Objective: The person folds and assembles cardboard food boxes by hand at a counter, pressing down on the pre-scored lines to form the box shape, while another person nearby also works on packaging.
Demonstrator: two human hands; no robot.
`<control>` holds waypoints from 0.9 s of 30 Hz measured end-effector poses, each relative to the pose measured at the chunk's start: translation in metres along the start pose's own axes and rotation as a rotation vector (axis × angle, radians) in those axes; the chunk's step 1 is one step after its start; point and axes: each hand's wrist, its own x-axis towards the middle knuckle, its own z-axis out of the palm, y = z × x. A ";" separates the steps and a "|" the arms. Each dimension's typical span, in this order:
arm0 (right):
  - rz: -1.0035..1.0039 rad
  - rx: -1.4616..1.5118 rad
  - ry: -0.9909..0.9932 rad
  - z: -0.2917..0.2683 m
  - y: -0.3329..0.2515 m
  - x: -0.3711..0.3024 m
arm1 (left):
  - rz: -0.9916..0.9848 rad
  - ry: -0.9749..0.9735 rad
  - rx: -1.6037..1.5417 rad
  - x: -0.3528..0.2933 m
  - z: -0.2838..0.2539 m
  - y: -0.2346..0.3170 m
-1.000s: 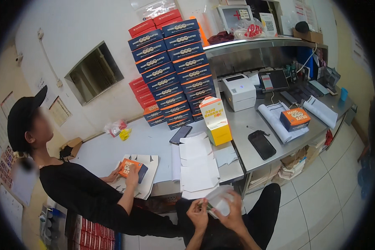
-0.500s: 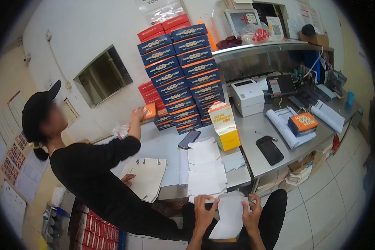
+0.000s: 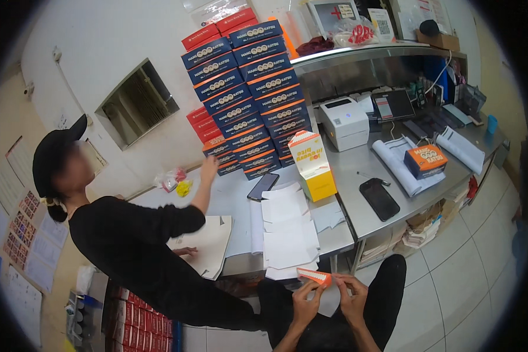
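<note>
Over my lap, a partly folded carton [image 3: 330, 300] is held between both hands. Its plain white side shows below, and an orange flap with a white toothed pattern points up and left. My left hand [image 3: 306, 304] pinches it near the orange flap. At the opposite edge, the fingers of my right hand [image 3: 352, 298] are closed on it. Just beyond my hands, flat white carton blanks [image 3: 288, 234] lie piled on the counter's near edge. A yellow carton [image 3: 320, 183] with a raised orange-and-white top stands behind them.
At the left, a person in black [image 3: 129, 246] rests one hand on cream flat blanks [image 3: 220, 243]. Tall stacks of navy-and-orange boxes [image 3: 255, 105] rise behind the counter. A dark phone [image 3: 263, 186], white printer [image 3: 344, 123], black handheld device [image 3: 379, 199] and orange-navy box [image 3: 426, 162] sit around.
The carton in my hands has turned from a flat white sheet to a folded shape with orange showing. The co-worker's orange box has left their hand and stands by the stack.
</note>
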 end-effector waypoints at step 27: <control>-0.337 -0.073 -0.096 0.016 -0.038 0.000 | 0.236 0.082 0.052 -0.003 -0.016 0.008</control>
